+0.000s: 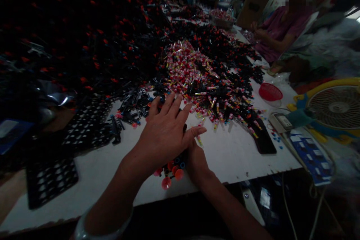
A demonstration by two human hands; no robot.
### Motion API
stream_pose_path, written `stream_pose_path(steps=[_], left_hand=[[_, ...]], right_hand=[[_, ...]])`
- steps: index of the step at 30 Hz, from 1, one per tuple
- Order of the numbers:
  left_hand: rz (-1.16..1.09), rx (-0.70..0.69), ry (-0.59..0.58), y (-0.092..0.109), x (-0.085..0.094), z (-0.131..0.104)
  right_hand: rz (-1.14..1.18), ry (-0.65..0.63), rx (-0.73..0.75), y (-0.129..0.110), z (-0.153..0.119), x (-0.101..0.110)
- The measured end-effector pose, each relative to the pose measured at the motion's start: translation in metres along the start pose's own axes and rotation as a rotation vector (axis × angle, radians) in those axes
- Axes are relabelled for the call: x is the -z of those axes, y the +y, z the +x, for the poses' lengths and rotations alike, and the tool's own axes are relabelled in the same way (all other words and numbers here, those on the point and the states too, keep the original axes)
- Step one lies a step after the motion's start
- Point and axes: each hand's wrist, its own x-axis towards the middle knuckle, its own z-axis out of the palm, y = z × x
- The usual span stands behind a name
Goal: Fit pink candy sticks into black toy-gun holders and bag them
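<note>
My left hand (164, 127) lies palm down with its fingers spread, over a bunch of black toy guns with orange suction-cup tips (171, 174). Partly behind it, my right hand (197, 159) closes round the bunch from the right side. Its fingers are mostly hidden by the left hand. Orange cups and blue rings stick out below the hands, towards the table's front edge. Just beyond my left fingertips lie loose black toy guns (135, 101) and a heap of small pink-and-yellow tubes (188, 63).
A large dark heap of black toys with orange tips (84, 45) covers the left and back. Black perforated trays (52, 183) lie at left. At right are a red basket (270, 92), a dark phone (264, 140), a power strip (281, 122) and a yellow fan (336, 107). Co-workers sit beyond.
</note>
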Motion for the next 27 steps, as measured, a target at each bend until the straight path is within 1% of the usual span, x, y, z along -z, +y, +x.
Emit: stream_pose_path(steps=[1,3,4,6,7,8,10,12,13,14,16,18,21,24,27], left_hand=[[0.008,0.006,0.005,0.000,0.000,0.000],[0.019,0.010,0.017,0.000,-0.001,0.000],[0.022,0.006,0.023,0.000,-0.002,0.000],[0.028,-0.002,0.030,0.000,-0.002,0.000],[0.033,-0.005,0.033,0.000,-0.002,0.001],[0.039,-0.003,0.035,0.001,-0.001,0.001],[0.050,0.003,0.033,0.002,0.000,0.002],[0.055,0.009,0.019,0.002,0.001,0.002],[0.054,0.011,0.013,0.002,0.002,0.001],[0.051,0.012,0.010,0.001,0.002,0.000],[0.040,0.015,0.018,0.000,0.002,-0.002],[0.024,0.013,0.025,-0.001,0.002,-0.004],[0.002,0.014,0.022,0.000,0.001,-0.002],[-0.004,0.021,0.021,0.001,0.000,0.001],[-0.002,0.008,0.031,0.001,-0.001,0.003]], right_hand=[[-0.049,-0.048,0.038,0.000,0.007,0.011],[-0.193,-0.076,0.131,0.000,0.029,0.042],[-0.269,-0.028,0.174,-0.001,0.045,0.058],[-0.453,0.194,0.192,-0.003,0.081,0.086],[-0.562,0.270,0.180,-0.005,0.101,0.095],[-0.668,0.294,0.177,-0.006,0.119,0.099],[-0.843,0.281,0.176,-0.007,0.151,0.097],[-0.934,0.249,0.178,-0.007,0.169,0.089],[-0.949,0.241,0.182,-0.005,0.172,0.085],[-0.945,0.240,0.197,-0.004,0.171,0.084],[-0.912,0.248,0.247,0.002,0.157,0.089],[-0.869,0.257,0.293,0.012,0.133,0.102],[-0.762,0.239,0.301,0.028,0.096,0.125],[-0.688,0.263,0.246,0.040,0.076,0.135],[-0.739,0.339,0.087,0.044,0.077,0.131]])
